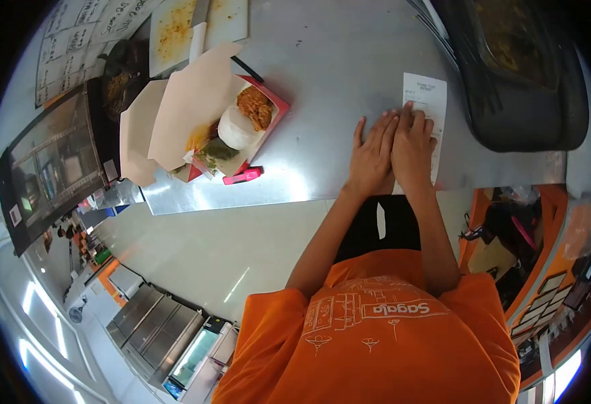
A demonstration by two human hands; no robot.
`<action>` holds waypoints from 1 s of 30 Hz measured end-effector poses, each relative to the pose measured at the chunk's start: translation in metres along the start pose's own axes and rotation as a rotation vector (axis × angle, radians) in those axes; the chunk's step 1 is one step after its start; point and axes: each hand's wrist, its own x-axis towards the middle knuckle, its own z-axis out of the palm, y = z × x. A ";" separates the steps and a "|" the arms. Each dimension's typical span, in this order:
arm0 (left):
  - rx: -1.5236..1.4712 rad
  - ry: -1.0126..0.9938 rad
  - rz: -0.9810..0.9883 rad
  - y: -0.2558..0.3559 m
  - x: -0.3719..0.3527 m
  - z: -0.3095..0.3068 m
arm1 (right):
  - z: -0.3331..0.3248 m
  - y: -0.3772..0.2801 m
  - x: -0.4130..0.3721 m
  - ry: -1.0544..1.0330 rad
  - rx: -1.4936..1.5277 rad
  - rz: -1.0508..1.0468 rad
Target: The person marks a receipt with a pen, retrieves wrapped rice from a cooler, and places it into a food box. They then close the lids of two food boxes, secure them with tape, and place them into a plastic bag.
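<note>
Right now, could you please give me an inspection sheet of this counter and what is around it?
Surface: steel counter, shiny metal.
Job's things: receipt lying flat near the counter's edge.
Clutter: open food box with rice and fried chicken; pink object beside it; stained board; dark tray.
Hands: left hand and right hand flat, side by side; the right presses on the receipt.
Cables: nothing seen.
Surroundings: screen at left; pale floor below.

Takeaway kitchen (steel counter, meal box)
</note>
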 end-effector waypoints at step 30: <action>0.003 -0.090 -0.085 -0.105 -0.029 -0.095 | 0.030 -0.246 0.275 -1.161 0.043 -0.929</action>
